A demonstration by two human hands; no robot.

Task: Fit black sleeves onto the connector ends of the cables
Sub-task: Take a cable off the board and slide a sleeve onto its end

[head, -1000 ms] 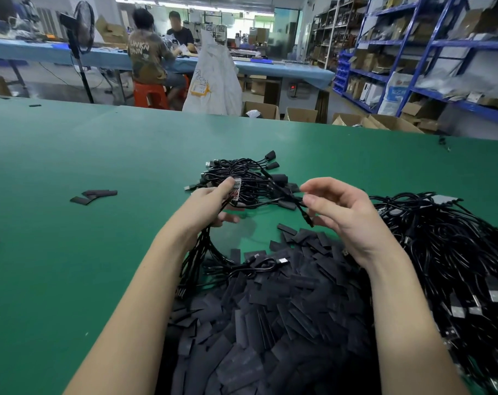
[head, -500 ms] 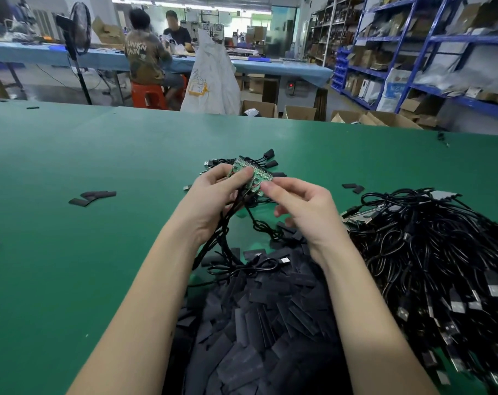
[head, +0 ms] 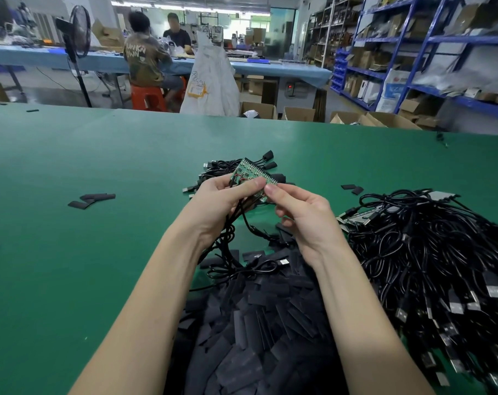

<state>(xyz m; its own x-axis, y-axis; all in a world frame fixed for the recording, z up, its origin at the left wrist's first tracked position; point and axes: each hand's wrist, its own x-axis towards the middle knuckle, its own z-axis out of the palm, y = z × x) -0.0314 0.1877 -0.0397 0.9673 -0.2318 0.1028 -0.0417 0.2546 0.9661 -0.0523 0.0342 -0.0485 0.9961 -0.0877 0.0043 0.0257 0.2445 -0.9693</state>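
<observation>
The bench [head: 71,275] is covered in a matt green sheet, smooth and faintly scuffed. At the bottom centre, the heap of black sleeves [head: 250,337] looks like flat, dull plastic tubing with a soft sheen on some faces. The cables [head: 430,258] at the right have glossy black plastic jackets that catch the light, and their plugs [head: 455,306] end in bright silvery metal shells. The circuit board [head: 253,173] at the centre is green and slightly shiny, dotted with small metallic contacts. In the upper right, cardboard boxes [head: 299,114] look plain brown and matt, beside blue painted metal shelving [head: 413,44].
</observation>
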